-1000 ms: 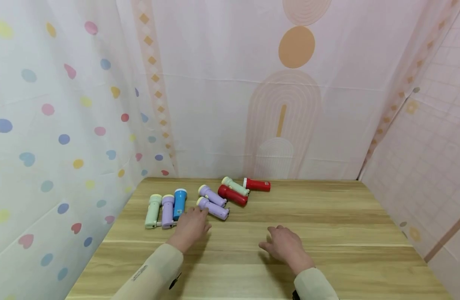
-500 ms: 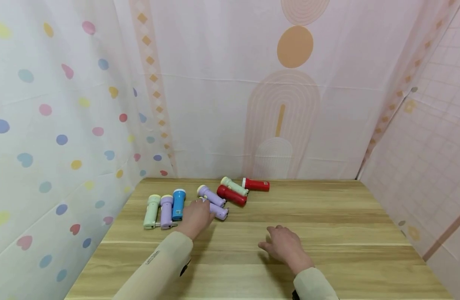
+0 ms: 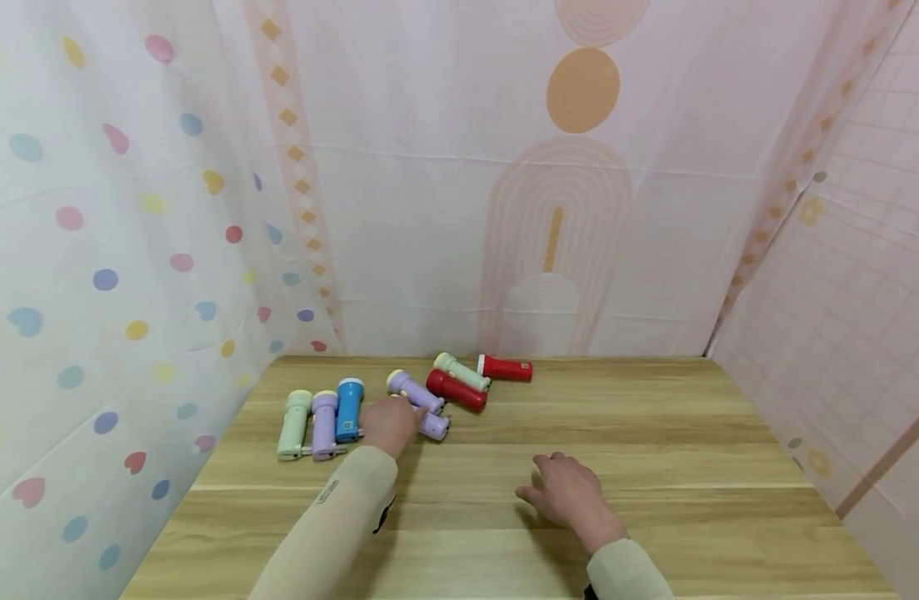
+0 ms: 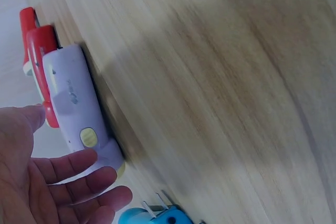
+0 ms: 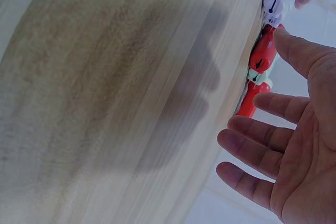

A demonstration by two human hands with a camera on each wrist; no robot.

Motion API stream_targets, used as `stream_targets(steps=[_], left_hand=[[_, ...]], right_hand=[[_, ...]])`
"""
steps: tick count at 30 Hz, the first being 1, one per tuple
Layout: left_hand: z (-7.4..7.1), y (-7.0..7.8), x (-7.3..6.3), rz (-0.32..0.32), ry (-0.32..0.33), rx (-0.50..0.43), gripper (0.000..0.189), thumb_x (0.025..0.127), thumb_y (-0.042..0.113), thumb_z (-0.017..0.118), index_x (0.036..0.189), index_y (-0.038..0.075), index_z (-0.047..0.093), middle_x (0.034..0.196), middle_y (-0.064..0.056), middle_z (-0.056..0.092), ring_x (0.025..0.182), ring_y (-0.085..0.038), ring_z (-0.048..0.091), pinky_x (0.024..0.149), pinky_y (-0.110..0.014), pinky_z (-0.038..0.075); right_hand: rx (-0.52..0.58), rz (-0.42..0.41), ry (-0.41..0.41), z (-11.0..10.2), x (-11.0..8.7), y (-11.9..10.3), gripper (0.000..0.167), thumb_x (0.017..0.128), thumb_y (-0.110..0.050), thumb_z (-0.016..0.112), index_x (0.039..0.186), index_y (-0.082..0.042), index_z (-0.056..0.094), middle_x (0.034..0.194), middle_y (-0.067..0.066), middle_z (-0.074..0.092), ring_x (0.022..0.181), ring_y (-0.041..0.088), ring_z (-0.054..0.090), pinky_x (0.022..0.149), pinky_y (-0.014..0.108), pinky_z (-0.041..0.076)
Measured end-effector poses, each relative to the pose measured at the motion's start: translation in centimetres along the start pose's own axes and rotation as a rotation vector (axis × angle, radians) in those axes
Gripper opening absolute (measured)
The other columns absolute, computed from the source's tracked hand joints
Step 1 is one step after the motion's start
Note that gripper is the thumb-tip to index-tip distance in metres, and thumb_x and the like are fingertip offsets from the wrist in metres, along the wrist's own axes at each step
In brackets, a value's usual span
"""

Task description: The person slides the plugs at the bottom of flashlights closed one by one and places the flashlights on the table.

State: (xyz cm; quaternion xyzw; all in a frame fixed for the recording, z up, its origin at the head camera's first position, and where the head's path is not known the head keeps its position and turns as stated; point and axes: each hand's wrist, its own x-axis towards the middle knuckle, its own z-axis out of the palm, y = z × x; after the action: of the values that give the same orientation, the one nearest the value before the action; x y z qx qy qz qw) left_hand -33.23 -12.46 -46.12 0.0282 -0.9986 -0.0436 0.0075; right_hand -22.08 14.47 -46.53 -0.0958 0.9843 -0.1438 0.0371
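Observation:
My left hand [image 3: 390,423] reaches over the nearer lavender flashlight [image 3: 434,427], covering its head end in the head view. In the left wrist view that flashlight [image 4: 79,93] lies between the thumb and the loosely bent fingers, with the fingertips right at its head and yellow switch. The thumb stands apart from the barrel. My right hand [image 3: 567,492] hovers low over the table at right, fingers spread and relaxed, holding nothing. Behind the nearer lavender flashlight lie another lavender flashlight [image 3: 417,392], a red one [image 3: 457,390] and a pale green one [image 3: 462,372].
Left of my left hand, a green flashlight [image 3: 294,425], a lavender flashlight [image 3: 325,425] and a blue flashlight [image 3: 350,410] lie side by side, heads away from me. Another red flashlight [image 3: 506,368] lies near the back edge. Patterned curtains [image 3: 399,208] enclose the wooden table [image 3: 654,442].
My left hand has moved forward and right, from beside the blue flashlight to over the nearer lavender one. My right hand has stayed in place. The head view has turned slightly right.

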Motion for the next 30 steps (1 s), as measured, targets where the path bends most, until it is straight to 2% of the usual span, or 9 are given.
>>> stream_targets(steps=[4, 9, 17, 24, 30], left_hand=[[0.17, -0.08, 0.44, -0.041, -0.056, 0.006, 0.065, 0.099, 0.059, 0.046, 0.083, 0.001, 0.07, 0.074, -0.013, 0.064, 0.067, -0.027, 0.063, 0.057, -0.039, 0.049], [0.52, -0.16, 0.84, -0.033, -0.084, 0.027, 0.067, 0.099, 0.061, 0.042, 0.075, 0.004, 0.068, 0.067, -0.01, 0.059, 0.06, -0.023, 0.057, 0.052, -0.035, 0.045], [0.63, -0.09, 0.91, -0.062, -0.078, -0.026, 0.068, 0.097, 0.061, 0.047, 0.098, -0.003, 0.072, 0.093, -0.018, 0.07, 0.077, -0.031, 0.066, 0.062, -0.043, 0.051], [0.37, 0.16, 0.86, -0.073, -0.104, -0.024, 0.068, 0.098, 0.061, 0.046, 0.091, -0.002, 0.072, 0.077, -0.014, 0.063, 0.066, -0.026, 0.058, 0.059, -0.039, 0.048], [0.56, 0.13, 1.09, -0.088, -0.11, -0.068, 0.065, 0.098, 0.058, 0.048, 0.094, -0.002, 0.072, 0.084, -0.016, 0.066, 0.07, -0.027, 0.061, 0.059, -0.041, 0.051]], right_hand=[[-0.011, -0.002, 0.015, -0.03, -0.13, 0.1, 0.058, 0.09, -0.044, 0.071, 0.127, 0.0, 0.061, 0.122, 0.024, 0.06, 0.11, 0.041, 0.059, 0.089, 0.054, 0.05], [0.001, -0.003, 0.014, 0.1, -0.2, 0.23, 0.059, 0.09, -0.043, 0.07, 0.128, 0.001, 0.06, 0.125, 0.026, 0.059, 0.113, 0.043, 0.058, 0.091, 0.055, 0.049], [0.006, -0.01, 0.031, 0.29, -0.16, 0.35, 0.059, 0.09, -0.043, 0.071, 0.127, 0.002, 0.061, 0.121, 0.025, 0.06, 0.109, 0.041, 0.059, 0.089, 0.054, 0.05], [0.004, -0.03, 0.053, 0.51, -0.32, 0.62, 0.059, 0.09, -0.043, 0.071, 0.126, 0.002, 0.061, 0.12, 0.025, 0.061, 0.105, 0.041, 0.061, 0.085, 0.054, 0.052], [0.007, -0.019, 0.058, 0.53, -0.42, 0.8, 0.06, 0.089, -0.043, 0.071, 0.126, 0.002, 0.061, 0.123, 0.027, 0.06, 0.109, 0.042, 0.059, 0.088, 0.055, 0.051]])
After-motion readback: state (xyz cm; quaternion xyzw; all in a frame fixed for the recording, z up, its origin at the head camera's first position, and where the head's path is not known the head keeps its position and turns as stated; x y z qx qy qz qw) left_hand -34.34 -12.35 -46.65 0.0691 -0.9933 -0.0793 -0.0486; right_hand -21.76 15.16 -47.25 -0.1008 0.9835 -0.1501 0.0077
